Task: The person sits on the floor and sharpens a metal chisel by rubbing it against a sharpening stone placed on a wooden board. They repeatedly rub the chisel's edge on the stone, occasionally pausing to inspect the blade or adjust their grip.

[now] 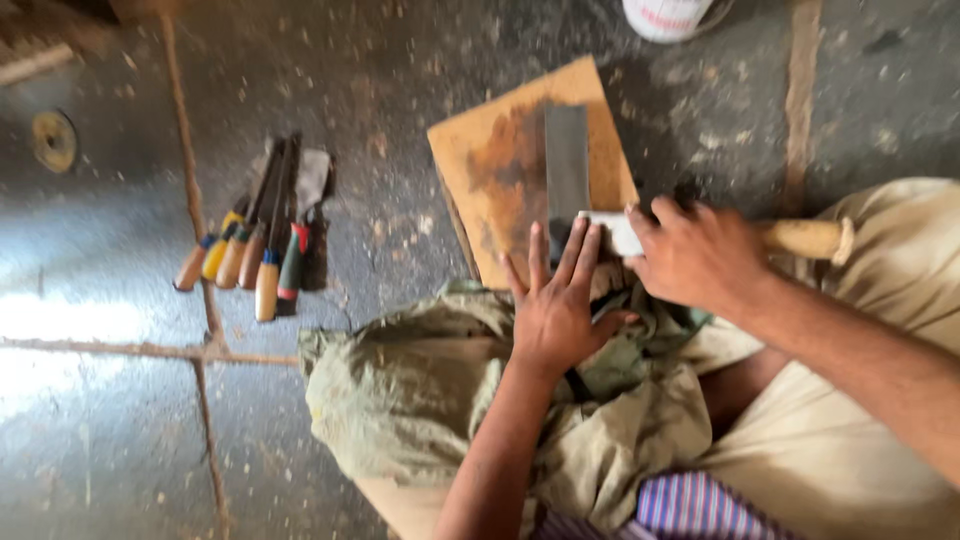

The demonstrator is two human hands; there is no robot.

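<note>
**Blade flat on the sharpening stone**

Bare floor (420,230) lies open left of the wooden board (500,170). The left hand (556,300), fingers spread, presses the chisel blade (612,232) onto the dark stone (566,165); the right hand (695,255) grips its wooden handle (808,238). Spare chisels (262,240) lie well apart.

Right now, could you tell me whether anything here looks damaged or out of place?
The wooden board under the grey sharpening stone has a big dark stain across its middle, and dust and chips litter the floor. The left hand and right hand press a wooden-handled tool on the stone.
</note>
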